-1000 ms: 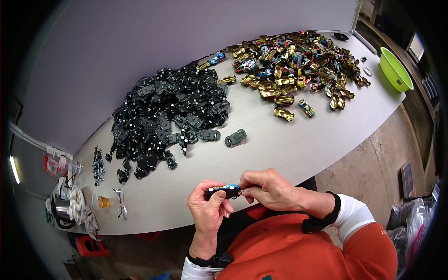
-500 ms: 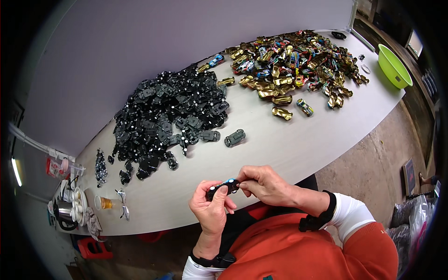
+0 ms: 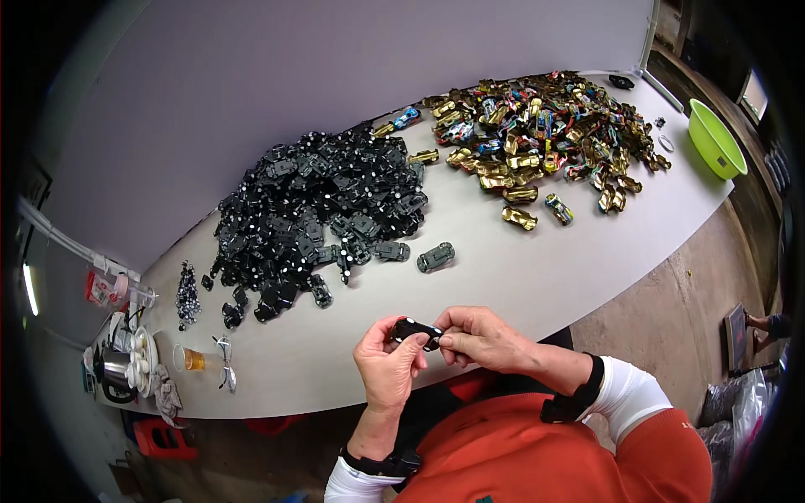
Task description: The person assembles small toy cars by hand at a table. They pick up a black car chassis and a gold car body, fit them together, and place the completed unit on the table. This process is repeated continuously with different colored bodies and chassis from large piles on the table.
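Just past the table's near edge, my left hand grips a toy car between thumb and fingers. Its black underside faces up, with white showing at the wheels. At the car's right end, my right hand is closed in a pinch against it; whether the fingertips hold a small part as well is hidden. Beyond my hands lies a single dark car base. A large heap of black car bases fills the left middle of the table. Gold and multicoloured car bodies are piled at the far right.
A green basin stands at the table's right end. On the left are a small heap of tiny parts, a cup of amber liquid, eyeglasses and a metal kettle. A wall borders the far side.
The toy car has been turned: its blue-coloured top showed before, and its black underside shows now. Both hands stay on it. The whole view has shifted slightly.
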`<move>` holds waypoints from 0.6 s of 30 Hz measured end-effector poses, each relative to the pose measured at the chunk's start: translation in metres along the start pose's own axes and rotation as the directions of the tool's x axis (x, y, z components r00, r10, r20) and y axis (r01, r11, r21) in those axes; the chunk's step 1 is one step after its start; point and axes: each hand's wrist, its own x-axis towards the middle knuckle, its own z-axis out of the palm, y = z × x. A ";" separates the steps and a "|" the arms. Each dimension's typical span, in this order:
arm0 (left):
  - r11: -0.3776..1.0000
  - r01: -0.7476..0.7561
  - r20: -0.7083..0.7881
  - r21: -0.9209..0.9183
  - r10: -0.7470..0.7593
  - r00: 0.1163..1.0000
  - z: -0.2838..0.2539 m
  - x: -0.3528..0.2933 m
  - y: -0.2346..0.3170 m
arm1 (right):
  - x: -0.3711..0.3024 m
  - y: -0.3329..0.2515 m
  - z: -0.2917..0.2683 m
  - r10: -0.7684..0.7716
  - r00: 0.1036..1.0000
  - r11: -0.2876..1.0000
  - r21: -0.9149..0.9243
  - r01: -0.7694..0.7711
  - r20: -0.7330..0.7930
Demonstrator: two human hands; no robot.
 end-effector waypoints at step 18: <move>0.969 -0.190 0.351 0.159 0.124 0.928 -0.015 -0.013 -0.018 | -0.023 -0.034 -0.008 -0.111 0.987 0.942 -0.305 0.142 0.118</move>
